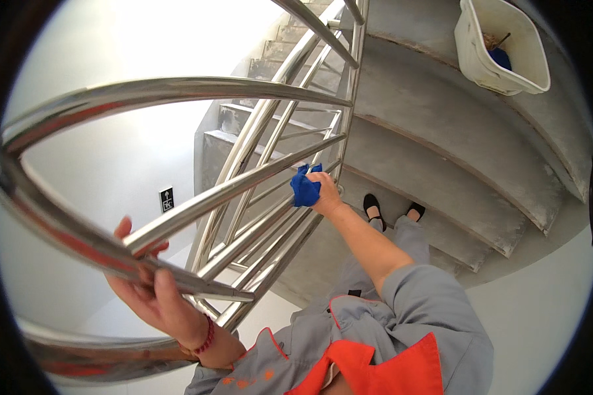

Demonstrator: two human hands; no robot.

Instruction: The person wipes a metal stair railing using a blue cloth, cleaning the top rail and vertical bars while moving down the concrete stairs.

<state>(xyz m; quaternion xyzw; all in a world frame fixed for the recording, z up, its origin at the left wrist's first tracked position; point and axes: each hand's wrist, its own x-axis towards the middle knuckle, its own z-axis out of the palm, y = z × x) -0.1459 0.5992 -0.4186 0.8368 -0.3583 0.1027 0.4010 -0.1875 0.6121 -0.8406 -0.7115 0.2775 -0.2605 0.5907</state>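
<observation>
My right hand (326, 194) grips a blue cloth (305, 187) and presses it on a lower bar of the stainless steel stair railing (217, 200). My left hand (153, 291), with a red beaded bracelet (208, 335) at the wrist, is curled round the railing's top handrail (94, 247) at the left. Its fingers show past the far side of the rail, and its thumb lies on the near side. Part of that palm is hidden by the metal.
Grey concrete steps (425, 128) curve down beside the railing, with my feet in black shoes on one. A white plastic bin (504, 84) stands on a step at the upper right, a blue item inside. An exit sign (166, 199) is on the white wall.
</observation>
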